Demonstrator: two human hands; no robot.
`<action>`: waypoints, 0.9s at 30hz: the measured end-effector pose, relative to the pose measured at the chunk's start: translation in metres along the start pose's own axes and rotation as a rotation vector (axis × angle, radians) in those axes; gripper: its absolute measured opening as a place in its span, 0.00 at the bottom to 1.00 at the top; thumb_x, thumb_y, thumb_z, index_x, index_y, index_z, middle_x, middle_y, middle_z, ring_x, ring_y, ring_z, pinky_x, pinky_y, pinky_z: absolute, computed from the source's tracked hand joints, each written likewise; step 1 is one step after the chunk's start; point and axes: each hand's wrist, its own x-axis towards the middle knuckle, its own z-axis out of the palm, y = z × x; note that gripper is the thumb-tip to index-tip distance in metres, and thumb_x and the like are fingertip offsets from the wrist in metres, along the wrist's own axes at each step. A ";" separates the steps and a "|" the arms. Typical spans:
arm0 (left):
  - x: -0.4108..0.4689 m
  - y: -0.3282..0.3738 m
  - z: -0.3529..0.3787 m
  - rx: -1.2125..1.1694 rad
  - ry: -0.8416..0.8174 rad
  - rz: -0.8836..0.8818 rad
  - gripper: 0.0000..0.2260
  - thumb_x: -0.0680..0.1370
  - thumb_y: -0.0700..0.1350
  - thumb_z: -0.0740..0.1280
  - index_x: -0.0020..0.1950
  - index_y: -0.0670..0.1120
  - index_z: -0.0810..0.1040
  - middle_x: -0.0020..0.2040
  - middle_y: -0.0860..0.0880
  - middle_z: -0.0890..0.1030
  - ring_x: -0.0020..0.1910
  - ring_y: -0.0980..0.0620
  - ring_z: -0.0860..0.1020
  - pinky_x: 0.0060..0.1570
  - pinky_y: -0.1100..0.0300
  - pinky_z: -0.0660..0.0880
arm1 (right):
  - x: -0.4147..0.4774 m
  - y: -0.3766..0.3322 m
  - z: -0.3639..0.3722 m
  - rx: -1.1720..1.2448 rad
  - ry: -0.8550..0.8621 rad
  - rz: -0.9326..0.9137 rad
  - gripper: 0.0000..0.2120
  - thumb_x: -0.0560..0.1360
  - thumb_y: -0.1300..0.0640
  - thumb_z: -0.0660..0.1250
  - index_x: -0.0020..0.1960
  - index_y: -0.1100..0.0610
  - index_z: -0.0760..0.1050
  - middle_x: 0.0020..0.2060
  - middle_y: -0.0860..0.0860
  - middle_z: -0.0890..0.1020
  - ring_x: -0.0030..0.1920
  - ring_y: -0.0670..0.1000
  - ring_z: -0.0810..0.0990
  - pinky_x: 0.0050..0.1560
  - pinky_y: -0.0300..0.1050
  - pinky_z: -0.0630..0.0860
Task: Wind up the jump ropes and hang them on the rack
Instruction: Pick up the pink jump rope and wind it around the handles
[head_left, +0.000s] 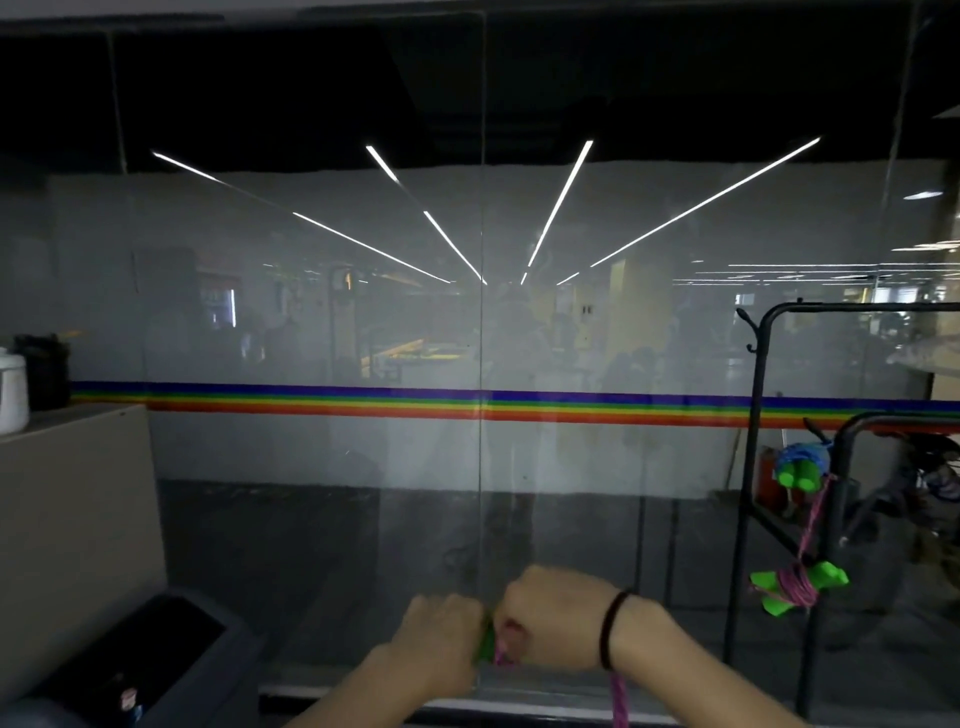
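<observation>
My left hand (439, 631) and my right hand (550, 616) meet low in the middle of the view, both closed around a jump rope's green handles (487, 644). Its pink rope (618, 696) hangs down from under my right wrist. At the right stands a black metal rack (753, 441). A wound pink rope with green handles (797, 584) hangs from it, and a blue wound rope with green handles (800, 467) hangs higher up.
A glass wall with a rainbow stripe (363, 402) is straight ahead. A beige cabinet (72, 519) stands at the left with a white container (11, 392) on top. A dark bin (156, 654) sits at the lower left.
</observation>
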 end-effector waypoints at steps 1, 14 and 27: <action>-0.004 0.003 -0.003 0.078 -0.006 0.025 0.14 0.76 0.44 0.60 0.60 0.41 0.73 0.61 0.38 0.76 0.60 0.38 0.74 0.57 0.49 0.69 | -0.011 0.007 -0.010 0.050 0.023 -0.004 0.10 0.73 0.56 0.62 0.48 0.60 0.79 0.47 0.61 0.83 0.46 0.58 0.81 0.41 0.41 0.71; -0.015 -0.025 -0.006 -0.911 0.469 0.140 0.13 0.60 0.49 0.78 0.42 0.50 0.82 0.35 0.55 0.82 0.33 0.66 0.74 0.36 0.66 0.73 | -0.003 0.041 0.058 0.991 0.346 0.231 0.17 0.77 0.50 0.59 0.31 0.52 0.74 0.17 0.45 0.70 0.19 0.40 0.65 0.22 0.31 0.61; 0.005 -0.012 0.010 -0.210 0.307 -0.019 0.19 0.70 0.56 0.68 0.59 0.54 0.72 0.56 0.47 0.80 0.57 0.43 0.78 0.51 0.55 0.73 | -0.017 0.024 0.036 0.163 0.149 0.200 0.11 0.75 0.52 0.60 0.49 0.57 0.76 0.49 0.59 0.81 0.51 0.58 0.78 0.49 0.47 0.73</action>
